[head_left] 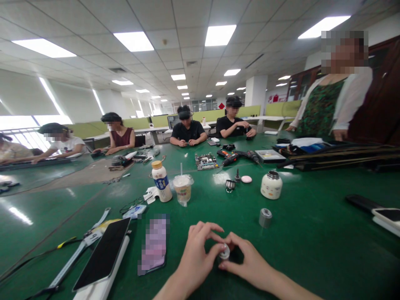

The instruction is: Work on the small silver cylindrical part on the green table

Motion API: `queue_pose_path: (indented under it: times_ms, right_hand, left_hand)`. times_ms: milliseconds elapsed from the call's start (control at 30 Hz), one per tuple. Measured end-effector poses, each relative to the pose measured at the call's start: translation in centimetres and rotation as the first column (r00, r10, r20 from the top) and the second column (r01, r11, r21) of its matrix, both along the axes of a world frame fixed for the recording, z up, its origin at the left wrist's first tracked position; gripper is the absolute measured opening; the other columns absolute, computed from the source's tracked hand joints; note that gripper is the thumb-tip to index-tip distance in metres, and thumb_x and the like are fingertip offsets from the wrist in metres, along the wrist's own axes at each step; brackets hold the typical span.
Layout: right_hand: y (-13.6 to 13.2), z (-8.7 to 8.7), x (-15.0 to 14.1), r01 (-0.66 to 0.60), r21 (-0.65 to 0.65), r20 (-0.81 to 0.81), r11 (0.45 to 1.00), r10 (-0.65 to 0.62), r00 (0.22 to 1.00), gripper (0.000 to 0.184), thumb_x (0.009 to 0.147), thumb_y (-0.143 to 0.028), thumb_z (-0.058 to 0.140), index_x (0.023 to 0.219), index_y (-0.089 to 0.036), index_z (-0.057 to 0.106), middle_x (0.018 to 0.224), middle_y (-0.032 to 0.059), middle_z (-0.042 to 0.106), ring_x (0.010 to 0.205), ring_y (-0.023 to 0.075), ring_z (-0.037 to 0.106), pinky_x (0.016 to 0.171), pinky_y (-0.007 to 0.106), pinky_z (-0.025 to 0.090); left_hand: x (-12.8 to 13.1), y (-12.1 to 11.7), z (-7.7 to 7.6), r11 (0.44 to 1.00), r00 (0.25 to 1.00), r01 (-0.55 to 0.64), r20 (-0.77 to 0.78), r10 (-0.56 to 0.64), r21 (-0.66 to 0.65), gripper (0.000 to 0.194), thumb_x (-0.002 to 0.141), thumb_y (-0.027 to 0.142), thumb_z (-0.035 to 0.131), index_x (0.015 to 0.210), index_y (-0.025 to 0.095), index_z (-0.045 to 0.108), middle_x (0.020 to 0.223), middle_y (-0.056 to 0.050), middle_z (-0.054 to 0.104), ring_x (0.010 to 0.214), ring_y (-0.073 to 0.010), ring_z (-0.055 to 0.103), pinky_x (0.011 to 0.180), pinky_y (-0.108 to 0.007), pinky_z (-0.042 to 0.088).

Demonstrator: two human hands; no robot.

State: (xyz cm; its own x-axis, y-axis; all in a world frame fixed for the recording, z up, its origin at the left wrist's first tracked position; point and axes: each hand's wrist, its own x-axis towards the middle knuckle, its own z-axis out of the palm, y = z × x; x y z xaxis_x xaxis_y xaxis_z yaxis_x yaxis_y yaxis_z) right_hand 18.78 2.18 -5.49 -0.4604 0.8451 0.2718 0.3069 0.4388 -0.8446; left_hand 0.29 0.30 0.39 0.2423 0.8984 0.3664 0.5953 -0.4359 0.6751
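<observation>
Both my hands meet low in the middle of the head view, over the green table [312,233]. My left hand [195,254] and my right hand [246,260] have their fingers curled and pinched together round a small round white and silver part [224,252]. A short grey metal cylinder [265,217] stands on the table just beyond my right hand. Farther back sit a white jar with a metal top [271,185], a small metal ring part [230,185] and a pink-white disc [246,179].
A dark phone [104,254] on a white slab and a pixelated phone [153,243] lie left of my hands. A milk bottle [161,181] and a drink cup with a straw [183,187] stand behind. Several seated people work across the table; one stands at right.
</observation>
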Motion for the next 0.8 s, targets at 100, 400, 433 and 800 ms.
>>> queue_pose_path:
  times_ms: [100,400,433,800]
  right_hand:
    - [0.0,0.1,0.0,-0.003,-0.011,-0.004,1.000,0.003,1.000,0.030,0.073,-0.032,0.080,0.094,-0.022,0.061,0.087,-0.0023,0.066,0.083,0.0183,0.062,0.076,0.026,0.045]
    - [-0.1,0.5,0.1,0.003,-0.052,0.016,0.999,-0.002,1.000,0.034,0.072,-0.033,0.081,0.098,-0.022,0.062,0.093,-0.0003,0.068,0.087,0.0199,0.063,0.079,0.028,0.046]
    - [-0.2,0.5,0.1,0.002,-0.054,0.014,0.999,-0.002,1.000,0.034,0.072,-0.033,0.081,0.098,-0.022,0.062,0.093,-0.0003,0.068,0.087,0.0199,0.063,0.080,0.028,0.046]
    - [0.2,0.0,-0.1,0.005,0.001,0.020,1.000,-0.005,1.000,0.028,0.073,-0.032,0.080,0.088,-0.021,0.060,0.085,-0.0025,0.065,0.081,0.0179,0.060,0.073,0.026,0.043]
  left_hand:
    - [-0.7,1.0,-0.5,0.993,0.994,-0.111,0.024,0.110,0.047,0.022,0.083,0.015,0.067,0.101,0.026,0.060,0.092,0.002,0.077,0.098,-0.0251,0.061,0.089,-0.039,0.038]
    - [-3.0,3.9,-5.0,0.982,0.982,-0.179,-0.078,0.175,-0.058,0.032,0.079,0.008,0.066,0.106,0.025,0.062,0.098,-0.001,0.078,0.106,-0.0256,0.062,0.092,-0.041,0.039]
    - [-3.0,3.9,-5.1,0.982,0.981,-0.180,-0.078,0.176,-0.051,0.033,0.078,0.008,0.066,0.106,0.026,0.062,0.097,-0.001,0.078,0.106,-0.0257,0.062,0.093,-0.041,0.038]
    - [-0.3,0.7,-0.1,0.997,0.995,0.033,0.098,-0.026,-0.066,0.030,0.075,0.014,0.076,0.098,0.026,0.062,0.085,0.004,0.078,0.098,-0.0247,0.065,0.089,-0.037,0.037]
